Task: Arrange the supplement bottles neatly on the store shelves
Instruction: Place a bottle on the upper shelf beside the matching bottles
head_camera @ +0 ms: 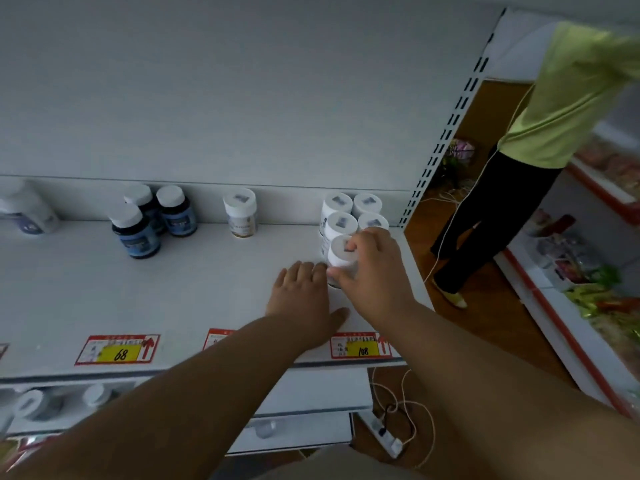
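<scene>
The white supplement bottle [341,259] stood upright near the right end of the white shelf [207,292], at the front of a cluster of four more white-capped bottles [353,216] set in two rows toward the back panel. The right hand [372,271] gripped that front bottle, its fingers [353,244] curled over the cap and the thumb pressed against the lower side of the body. The left hand [304,299] lay flat on the shelf just left of the bottle, fingers straight and together, their tips touching or nearly touching the bottle's base; it held nothing.

Further left on the same shelf, well apart from the cluster, stood a single bottle with a white cap and pale gold label [241,213] near the back. Left of that were three dark bottles with blue labels and white caps [152,218], grouped close together. At the far left edge sat a blurred white bottle [27,211].

Along the shelf's front edge ran red-bordered price tags: one with a yellow patch reading 68 [117,349], one mostly hidden by the left forearm [216,337], and one reading 108 [360,346].

A lower shelf [311,393] held dim white-capped bottles [34,403]. On the wooden floor lay a power strip [386,434] with a pale cord. To the right stood another person in a yellow-green top and dark trousers [540,133], beside shelves of packaged goods [588,271].
</scene>
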The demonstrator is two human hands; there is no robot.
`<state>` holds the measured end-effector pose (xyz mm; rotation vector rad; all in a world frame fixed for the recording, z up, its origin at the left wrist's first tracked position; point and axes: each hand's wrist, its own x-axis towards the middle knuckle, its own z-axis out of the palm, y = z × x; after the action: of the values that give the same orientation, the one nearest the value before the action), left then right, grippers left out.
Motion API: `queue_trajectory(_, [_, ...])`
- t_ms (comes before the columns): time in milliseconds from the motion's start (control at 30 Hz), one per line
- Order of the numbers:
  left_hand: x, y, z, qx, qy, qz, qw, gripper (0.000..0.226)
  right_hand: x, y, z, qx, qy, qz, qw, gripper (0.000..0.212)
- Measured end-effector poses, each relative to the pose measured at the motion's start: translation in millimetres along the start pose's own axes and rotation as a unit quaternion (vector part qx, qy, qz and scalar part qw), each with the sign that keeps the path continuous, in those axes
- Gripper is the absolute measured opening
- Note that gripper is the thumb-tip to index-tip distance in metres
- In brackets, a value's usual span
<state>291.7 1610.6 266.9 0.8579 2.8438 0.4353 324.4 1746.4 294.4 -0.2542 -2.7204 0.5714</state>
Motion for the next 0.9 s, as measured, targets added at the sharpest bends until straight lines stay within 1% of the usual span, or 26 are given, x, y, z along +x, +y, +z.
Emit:
queue_trajectory(100, [-10.6,-6.4,-8.1,-0.012,0.009,0.0,1.0,0.085,-13.5,-8.3,-6.6,-0.023,0.056,-0.018,0.998,0.047])
queue_trajectory(233, [-43.6,-32.3,-22.6,-0.01,0.013,0.025,1.0,0.081,-29.4,-42.0,-9.3,-0.018,0.095,-0.034,0.995,0.044])
queue_trajectory(300, [-64.8,-51.1,-33.2,-0.006,0.014,0.031,0.999,0.077,-35.2,-64.1,-5.4,0.003,0.097,-0.041,0.994,0.044])
queue_trajectory(367, [-89.6,-75.1,-43.8,0.003,0.04,0.016,0.999,0.073,-38.7,-94.9,-0.9,0.035,0.089,-0.076,0.993,0.041])
queue_trajectory(467, [-133.5,-108.7,-56.0,0.016,0.07,-0.034,0.997,0.067,-38.8,-145.2,9.6,0.084,0.056,-0.12,0.988,0.04])
queue_trajectory(600, [-191.7,-151.3,-70.3,0.025,0.118,-0.14,0.983,0.064,-41.6,-206.0,34.3,0.137,-0.008,-0.2,0.97,0.039])
queue_trajectory(700, [-246.9,-172.4,-76.9,0.035,0.135,-0.25,0.958,0.066,-47.3,-253.1,53.9,0.171,-0.077,-0.267,0.945,0.038])
queue_trajectory(800, [-304.4,-192.9,-81.9,0.043,0.163,-0.321,0.932,0.064,-64.5,-309.5,71.2,0.182,-0.122,-0.315,0.923,0.038])
queue_trajectory(867, [-344.5,-208.5,-86.5,0.029,0.171,-0.371,0.912,0.062,-86.5,-347.9,79.5,0.182,-0.178,-0.335,0.907,0.037])
queue_trajectory(900, [-363.0,-217.7,-89.4,0.017,0.188,-0.39,0.901,0.062,-96.6,-366.3,84.7,0.178,-0.203,-0.345,0.899,0.036])
